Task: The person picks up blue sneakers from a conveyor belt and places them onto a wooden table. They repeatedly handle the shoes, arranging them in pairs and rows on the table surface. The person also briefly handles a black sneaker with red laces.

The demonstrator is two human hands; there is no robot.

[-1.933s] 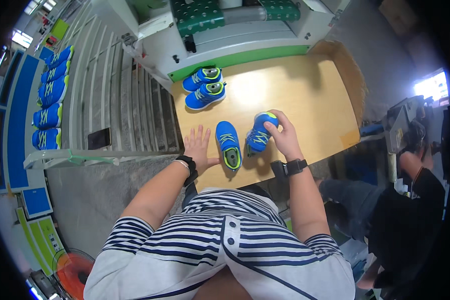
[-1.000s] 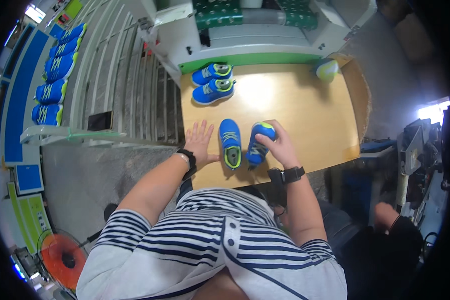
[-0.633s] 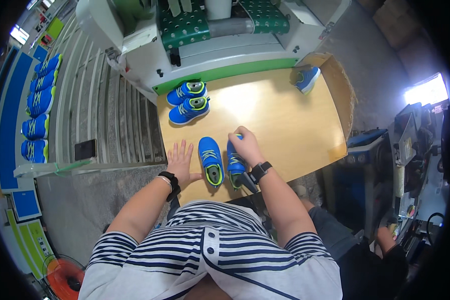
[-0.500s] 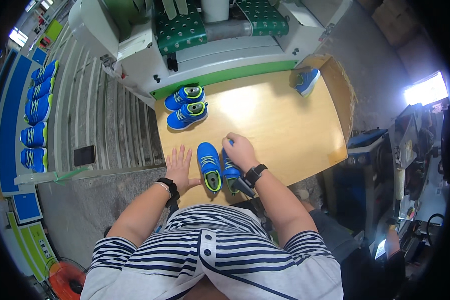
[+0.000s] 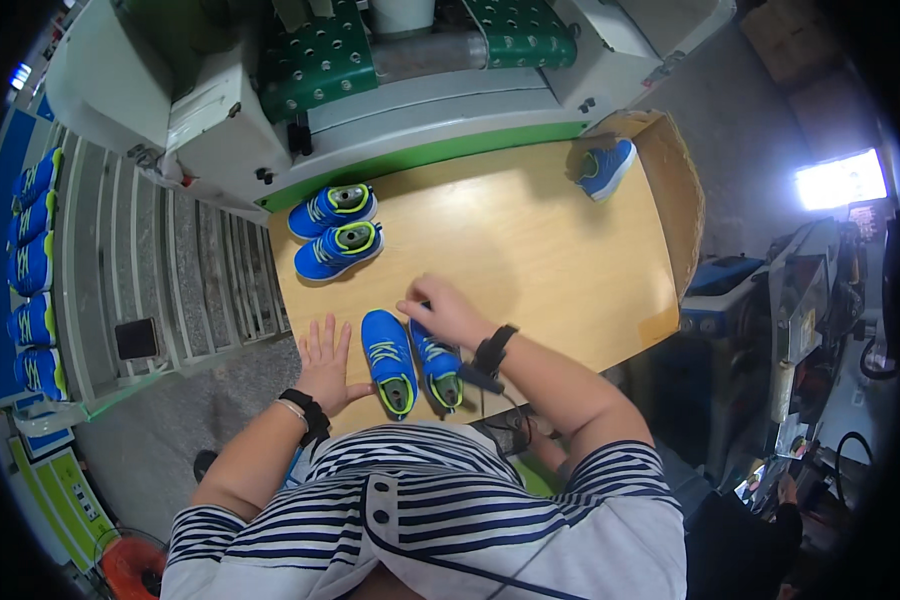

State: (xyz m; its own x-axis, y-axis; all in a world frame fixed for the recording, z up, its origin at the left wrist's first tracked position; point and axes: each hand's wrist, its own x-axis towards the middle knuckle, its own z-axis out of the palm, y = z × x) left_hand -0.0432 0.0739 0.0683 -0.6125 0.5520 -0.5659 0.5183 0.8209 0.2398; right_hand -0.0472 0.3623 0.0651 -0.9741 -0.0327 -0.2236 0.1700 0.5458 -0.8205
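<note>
A blue sneaker (image 5: pixel 386 358) with lime trim lies near the table's front edge, toe pointing away from me. Its mate (image 5: pixel 436 362) sits close on its right. Flat on the tabletop, fingers spread, my left hand (image 5: pixel 328 366) rests just left of this pair and holds nothing. My right hand (image 5: pixel 448 314) is over the right sneaker's toe with its fingers curled together; what they grip, if anything, is hidden. Another pair, a far sneaker (image 5: pixel 332 208) and a nearer sneaker (image 5: pixel 340 250), stands at the table's far left.
One more blue sneaker (image 5: pixel 607 170) stands at the far right beside a cardboard edge (image 5: pixel 675 200). A machine with green perforated belts (image 5: pixel 320 60) rises behind the wooden table (image 5: pixel 550 270). Several sneakers line a rack (image 5: pixel 32 265) at left; a dark phone-like slab (image 5: pixel 136 339) lies nearby.
The view has shifted, so the table's left part sits lower and further left. My right hand has moved slightly toward the gap between the two near sneakers' toes. My left hand stays flat.
</note>
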